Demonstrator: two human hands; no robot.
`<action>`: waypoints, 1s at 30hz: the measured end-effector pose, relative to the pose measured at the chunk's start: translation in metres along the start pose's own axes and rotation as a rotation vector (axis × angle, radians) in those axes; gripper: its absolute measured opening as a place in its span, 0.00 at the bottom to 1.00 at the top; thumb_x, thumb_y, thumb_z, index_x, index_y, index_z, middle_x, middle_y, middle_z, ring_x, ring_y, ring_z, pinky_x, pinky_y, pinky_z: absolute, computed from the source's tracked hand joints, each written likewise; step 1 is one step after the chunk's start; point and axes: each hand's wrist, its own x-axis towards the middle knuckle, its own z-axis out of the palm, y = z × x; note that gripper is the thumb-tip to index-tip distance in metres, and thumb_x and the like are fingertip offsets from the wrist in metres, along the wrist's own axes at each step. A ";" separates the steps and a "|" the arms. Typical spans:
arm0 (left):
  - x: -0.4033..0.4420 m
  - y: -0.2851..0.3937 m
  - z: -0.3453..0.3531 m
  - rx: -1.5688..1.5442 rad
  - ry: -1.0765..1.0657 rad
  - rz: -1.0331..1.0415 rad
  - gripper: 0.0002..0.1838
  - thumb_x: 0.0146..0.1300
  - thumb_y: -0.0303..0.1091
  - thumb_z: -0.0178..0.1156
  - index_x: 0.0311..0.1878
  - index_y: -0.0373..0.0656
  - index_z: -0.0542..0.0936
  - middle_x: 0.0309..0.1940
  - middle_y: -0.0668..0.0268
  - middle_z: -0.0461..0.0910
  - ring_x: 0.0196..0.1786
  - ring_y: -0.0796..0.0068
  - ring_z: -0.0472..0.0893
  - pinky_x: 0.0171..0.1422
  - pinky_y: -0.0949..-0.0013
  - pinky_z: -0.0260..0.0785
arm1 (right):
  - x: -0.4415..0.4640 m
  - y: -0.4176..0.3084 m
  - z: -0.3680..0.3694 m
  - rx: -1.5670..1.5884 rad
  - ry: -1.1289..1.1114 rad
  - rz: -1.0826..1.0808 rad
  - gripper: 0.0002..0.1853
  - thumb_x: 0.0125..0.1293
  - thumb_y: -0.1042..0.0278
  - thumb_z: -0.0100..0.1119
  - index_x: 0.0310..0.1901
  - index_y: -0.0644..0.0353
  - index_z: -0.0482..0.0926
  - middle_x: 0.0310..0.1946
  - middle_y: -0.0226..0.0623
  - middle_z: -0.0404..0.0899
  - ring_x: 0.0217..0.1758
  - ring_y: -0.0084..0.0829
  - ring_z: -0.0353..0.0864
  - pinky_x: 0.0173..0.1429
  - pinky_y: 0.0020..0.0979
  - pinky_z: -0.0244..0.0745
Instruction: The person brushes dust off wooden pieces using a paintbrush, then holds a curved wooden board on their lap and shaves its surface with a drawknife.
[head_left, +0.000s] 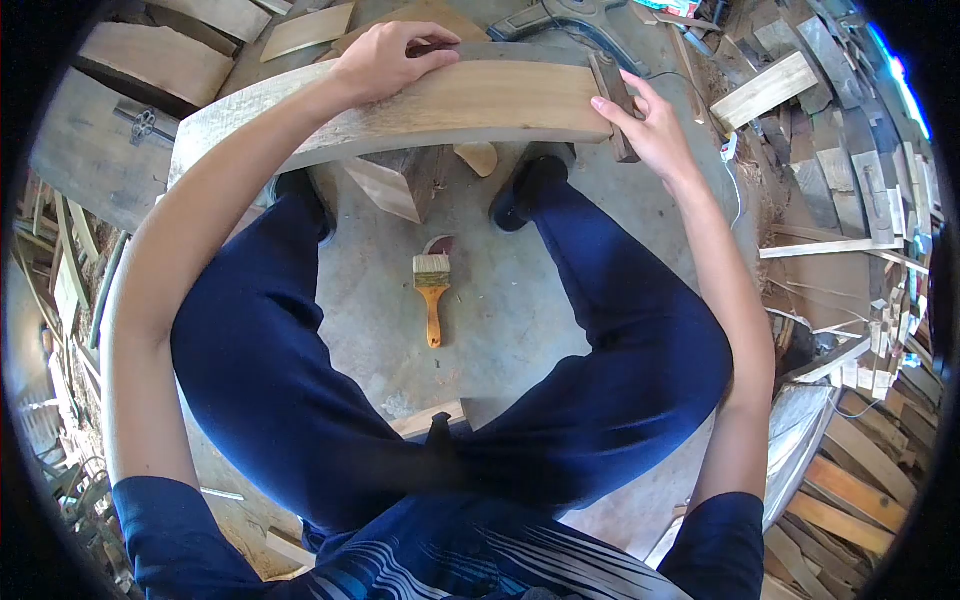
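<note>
A long pale wooden board (500, 95) lies across a wooden support (390, 180) in front of my knees. My left hand (390, 62) rests on the board's top left of its middle, with curled fingers and thumb around a small dark piece at the far edge; I cannot make out what that piece is. At the board's right end, a dark wooden strip (618, 110) stands crosswise against it. My right hand (648, 125) pinches this strip, thumb on the near side and fingers behind.
Between my feet a paintbrush (432, 295) lies on the concrete floor (375, 320), beside a small reddish disc (438, 245). A grey power tool (570, 25) sits beyond the board. Wood offcuts (765, 90) pile up at right, and thick boards (155, 60) at upper left.
</note>
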 end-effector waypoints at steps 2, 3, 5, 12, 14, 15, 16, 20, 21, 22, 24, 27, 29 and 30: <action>0.000 0.000 0.000 0.000 -0.001 -0.002 0.22 0.71 0.49 0.64 0.60 0.45 0.84 0.48 0.60 0.88 0.50 0.66 0.87 0.60 0.64 0.76 | -0.001 -0.002 0.000 -0.029 0.001 -0.013 0.46 0.63 0.51 0.76 0.74 0.68 0.65 0.56 0.49 0.84 0.56 0.32 0.86 0.61 0.32 0.79; 0.000 0.000 0.000 0.001 -0.002 -0.002 0.22 0.71 0.49 0.64 0.60 0.45 0.84 0.49 0.60 0.88 0.51 0.66 0.86 0.60 0.64 0.76 | -0.002 -0.003 0.000 -0.044 0.003 -0.019 0.46 0.62 0.50 0.76 0.74 0.69 0.65 0.55 0.49 0.84 0.56 0.32 0.86 0.61 0.32 0.79; 0.000 0.001 0.000 0.001 0.001 -0.001 0.22 0.71 0.49 0.64 0.60 0.45 0.84 0.49 0.59 0.88 0.51 0.67 0.86 0.60 0.64 0.76 | 0.000 0.002 -0.001 -0.039 -0.009 -0.030 0.47 0.61 0.50 0.77 0.74 0.69 0.65 0.56 0.49 0.84 0.56 0.32 0.86 0.61 0.32 0.79; 0.000 0.000 0.001 0.004 0.018 0.006 0.21 0.71 0.48 0.64 0.60 0.44 0.84 0.49 0.59 0.88 0.51 0.66 0.87 0.60 0.64 0.76 | 0.002 0.005 -0.001 -0.066 -0.061 -0.088 0.58 0.51 0.44 0.83 0.75 0.69 0.62 0.62 0.49 0.80 0.62 0.34 0.82 0.64 0.34 0.77; 0.000 -0.001 0.002 -0.008 0.028 0.015 0.22 0.70 0.51 0.64 0.58 0.47 0.85 0.48 0.58 0.89 0.52 0.62 0.87 0.60 0.63 0.77 | 0.000 0.005 -0.001 -0.080 -0.071 -0.092 0.61 0.47 0.42 0.84 0.76 0.68 0.61 0.64 0.49 0.79 0.65 0.36 0.80 0.68 0.35 0.75; 0.000 -0.001 0.002 -0.014 0.034 0.019 0.22 0.69 0.52 0.64 0.57 0.49 0.86 0.47 0.57 0.89 0.52 0.60 0.88 0.60 0.62 0.78 | -0.001 0.003 -0.001 -0.087 -0.077 -0.095 0.63 0.45 0.41 0.85 0.76 0.68 0.61 0.65 0.49 0.78 0.67 0.37 0.79 0.69 0.36 0.73; 0.000 -0.001 0.001 -0.010 0.034 0.018 0.22 0.69 0.52 0.64 0.57 0.48 0.86 0.47 0.57 0.89 0.52 0.60 0.88 0.60 0.62 0.78 | -0.002 0.001 -0.001 -0.124 -0.082 -0.116 0.63 0.45 0.41 0.85 0.76 0.68 0.61 0.65 0.50 0.77 0.68 0.37 0.78 0.71 0.36 0.72; 0.000 -0.001 0.001 -0.013 0.029 0.016 0.22 0.69 0.52 0.64 0.58 0.48 0.86 0.48 0.58 0.89 0.53 0.61 0.88 0.61 0.62 0.78 | -0.002 -0.001 -0.004 -0.215 -0.109 -0.177 0.64 0.43 0.41 0.85 0.76 0.67 0.60 0.67 0.50 0.75 0.71 0.40 0.74 0.75 0.38 0.67; 0.000 -0.002 0.001 -0.017 0.026 0.014 0.22 0.69 0.52 0.64 0.58 0.47 0.86 0.48 0.58 0.89 0.53 0.62 0.88 0.61 0.62 0.78 | -0.002 0.000 -0.004 -0.222 -0.118 -0.187 0.64 0.43 0.41 0.85 0.76 0.67 0.60 0.68 0.50 0.75 0.72 0.41 0.74 0.76 0.38 0.65; 0.000 -0.002 0.001 -0.013 0.026 0.015 0.22 0.69 0.52 0.64 0.58 0.47 0.86 0.48 0.58 0.89 0.53 0.61 0.88 0.61 0.62 0.78 | 0.000 0.000 -0.004 -0.211 -0.126 -0.190 0.64 0.43 0.41 0.85 0.76 0.67 0.60 0.67 0.50 0.75 0.72 0.41 0.74 0.76 0.38 0.66; 0.000 -0.001 0.001 -0.005 0.026 0.016 0.22 0.69 0.52 0.65 0.58 0.47 0.86 0.49 0.58 0.89 0.54 0.61 0.88 0.61 0.62 0.78 | 0.001 0.001 -0.003 -0.188 -0.142 -0.196 0.63 0.44 0.41 0.85 0.76 0.66 0.60 0.67 0.50 0.76 0.71 0.41 0.75 0.75 0.38 0.67; -0.001 0.001 0.000 0.000 0.011 0.014 0.23 0.71 0.50 0.63 0.59 0.44 0.84 0.50 0.58 0.88 0.53 0.64 0.86 0.62 0.63 0.75 | -0.001 0.000 -0.003 -0.205 -0.126 -0.207 0.62 0.45 0.41 0.84 0.76 0.64 0.61 0.66 0.49 0.77 0.70 0.40 0.76 0.74 0.38 0.67; 0.000 0.001 -0.001 -0.023 0.004 -0.006 0.23 0.70 0.48 0.62 0.60 0.42 0.84 0.51 0.57 0.88 0.54 0.63 0.86 0.63 0.63 0.75 | -0.001 -0.001 -0.002 -0.256 -0.105 -0.221 0.61 0.46 0.41 0.84 0.76 0.63 0.62 0.65 0.49 0.78 0.70 0.40 0.76 0.74 0.38 0.68; 0.000 0.000 -0.001 -0.035 0.000 -0.016 0.24 0.69 0.47 0.62 0.61 0.41 0.83 0.52 0.57 0.87 0.54 0.62 0.86 0.63 0.62 0.75 | -0.002 -0.003 -0.002 -0.290 -0.091 -0.230 0.60 0.46 0.40 0.84 0.76 0.62 0.62 0.65 0.49 0.78 0.70 0.41 0.76 0.74 0.38 0.68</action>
